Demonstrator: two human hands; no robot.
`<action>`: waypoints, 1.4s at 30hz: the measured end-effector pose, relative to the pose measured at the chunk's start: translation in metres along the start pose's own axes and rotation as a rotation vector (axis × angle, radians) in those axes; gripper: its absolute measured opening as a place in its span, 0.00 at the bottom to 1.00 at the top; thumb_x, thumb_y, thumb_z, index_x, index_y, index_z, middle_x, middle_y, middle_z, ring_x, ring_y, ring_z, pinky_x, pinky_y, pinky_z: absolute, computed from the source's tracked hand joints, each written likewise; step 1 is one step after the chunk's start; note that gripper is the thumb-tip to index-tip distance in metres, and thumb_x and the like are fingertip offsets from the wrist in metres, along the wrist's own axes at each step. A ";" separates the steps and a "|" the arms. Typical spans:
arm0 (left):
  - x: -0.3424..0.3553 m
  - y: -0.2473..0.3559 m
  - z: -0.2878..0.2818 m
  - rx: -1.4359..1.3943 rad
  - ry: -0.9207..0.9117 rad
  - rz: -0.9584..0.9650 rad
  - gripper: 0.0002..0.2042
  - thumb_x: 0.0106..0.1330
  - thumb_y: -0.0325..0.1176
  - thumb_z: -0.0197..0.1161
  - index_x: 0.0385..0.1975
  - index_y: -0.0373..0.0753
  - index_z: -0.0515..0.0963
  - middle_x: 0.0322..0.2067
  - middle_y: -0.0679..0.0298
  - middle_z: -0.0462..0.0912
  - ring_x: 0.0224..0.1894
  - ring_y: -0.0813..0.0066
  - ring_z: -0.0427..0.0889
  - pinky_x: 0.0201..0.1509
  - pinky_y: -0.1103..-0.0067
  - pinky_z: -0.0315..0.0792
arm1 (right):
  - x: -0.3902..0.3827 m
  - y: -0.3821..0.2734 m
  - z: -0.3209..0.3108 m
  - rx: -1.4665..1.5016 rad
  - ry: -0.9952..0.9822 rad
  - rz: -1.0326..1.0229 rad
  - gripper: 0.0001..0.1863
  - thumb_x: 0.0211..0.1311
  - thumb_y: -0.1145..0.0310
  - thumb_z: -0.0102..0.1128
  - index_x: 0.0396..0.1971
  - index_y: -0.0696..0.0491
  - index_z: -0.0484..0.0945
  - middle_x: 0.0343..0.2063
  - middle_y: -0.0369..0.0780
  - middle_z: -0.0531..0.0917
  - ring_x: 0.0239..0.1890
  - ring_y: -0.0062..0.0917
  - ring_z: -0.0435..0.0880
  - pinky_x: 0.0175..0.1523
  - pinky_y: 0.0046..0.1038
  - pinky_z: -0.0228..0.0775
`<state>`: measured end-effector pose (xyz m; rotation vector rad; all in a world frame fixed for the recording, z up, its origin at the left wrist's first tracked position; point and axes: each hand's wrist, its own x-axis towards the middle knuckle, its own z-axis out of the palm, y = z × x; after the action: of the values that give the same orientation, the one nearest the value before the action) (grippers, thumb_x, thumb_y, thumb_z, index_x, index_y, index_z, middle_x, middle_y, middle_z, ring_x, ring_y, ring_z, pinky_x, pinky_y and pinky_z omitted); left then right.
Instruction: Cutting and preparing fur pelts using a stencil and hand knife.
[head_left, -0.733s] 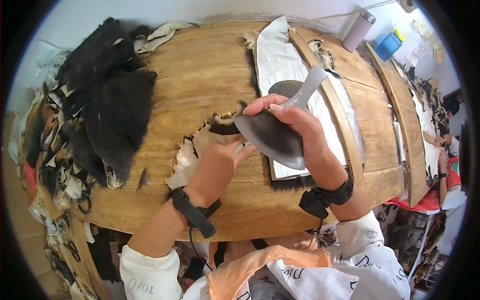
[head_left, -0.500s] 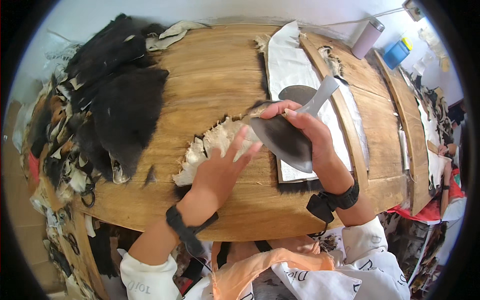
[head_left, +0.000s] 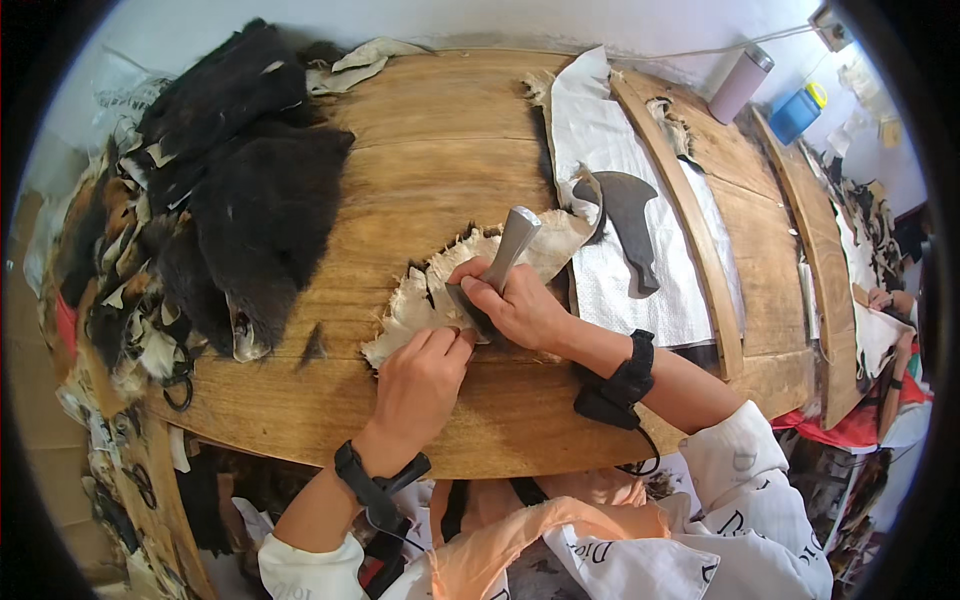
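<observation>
Hide lies by left hand; right hand grips metal tool.

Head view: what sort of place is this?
Most likely a fur or hide workshop: dark pelts are piled on the wooden table, the right hand holds a metal tool at a pale hide, and a broad blade lies on a white sheet.

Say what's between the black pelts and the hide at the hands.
Mostly bare tabletop, with one small dark tuft or mark toward the near edge; the head view shows it between pelts and hide.
</observation>
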<state>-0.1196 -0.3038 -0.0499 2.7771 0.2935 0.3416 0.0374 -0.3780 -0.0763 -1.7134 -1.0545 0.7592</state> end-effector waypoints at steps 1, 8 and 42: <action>0.001 -0.002 0.001 -0.029 0.001 0.014 0.08 0.51 0.25 0.58 0.32 0.41 0.77 0.28 0.64 0.75 0.31 0.65 0.76 0.32 0.73 0.72 | 0.001 0.001 -0.001 -0.025 0.008 -0.041 0.11 0.61 0.67 0.46 0.36 0.56 0.76 0.20 0.42 0.75 0.25 0.26 0.73 0.33 0.28 0.65; 0.010 -0.027 0.019 -0.382 -0.009 -0.171 0.04 0.51 0.23 0.61 0.26 0.36 0.80 0.20 0.64 0.78 0.25 0.69 0.77 0.30 0.80 0.70 | -0.001 0.006 0.004 -0.152 0.045 -0.167 0.09 0.58 0.70 0.47 0.34 0.57 0.74 0.19 0.43 0.76 0.24 0.35 0.75 0.32 0.32 0.65; -0.016 -0.069 -0.063 -1.021 0.541 -0.712 0.10 0.62 0.30 0.58 0.39 0.32 0.75 0.32 0.68 0.78 0.33 0.82 0.75 0.39 0.84 0.69 | 0.044 0.006 0.006 -0.525 0.187 -0.127 0.13 0.61 0.60 0.48 0.32 0.51 0.79 0.14 0.40 0.76 0.13 0.30 0.73 0.20 0.31 0.65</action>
<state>-0.1628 -0.2256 -0.0191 1.4302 0.8921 0.7686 0.0536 -0.3370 -0.0849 -2.0812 -1.2911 0.2395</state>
